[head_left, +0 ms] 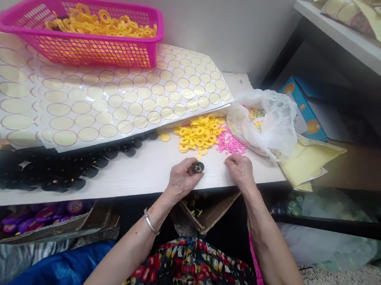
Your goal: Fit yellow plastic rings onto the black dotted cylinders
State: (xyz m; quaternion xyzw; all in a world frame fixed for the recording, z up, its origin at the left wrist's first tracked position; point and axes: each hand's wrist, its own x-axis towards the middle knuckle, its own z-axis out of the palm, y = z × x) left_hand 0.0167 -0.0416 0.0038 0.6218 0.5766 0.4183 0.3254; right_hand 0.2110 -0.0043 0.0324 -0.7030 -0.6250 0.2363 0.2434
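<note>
Between the thumb and fingers of my left hand (183, 178) is a small round black cup (198, 167) with tiny coloured bits inside. My right hand (240, 170) rests at the table's near right, its fingertips pinched together beside a heap of small pink pieces (231, 142); whatever they hold is too small to make out. Just beyond my left hand lies a pile of yellow plastic rings (199, 133), one of them lying apart to the left. Many black rounded pieces (42, 168) are laid in overlapping rows on the left of the table.
A pink basket (96, 50) of yellow rings stands on sheets of round stickers (139, 99). Behind the pink heap sits a white plastic bag (278, 123) of coloured beads. A cardboard box (212, 215) is below the table edge; a shelf (369, 51) juts in at right.
</note>
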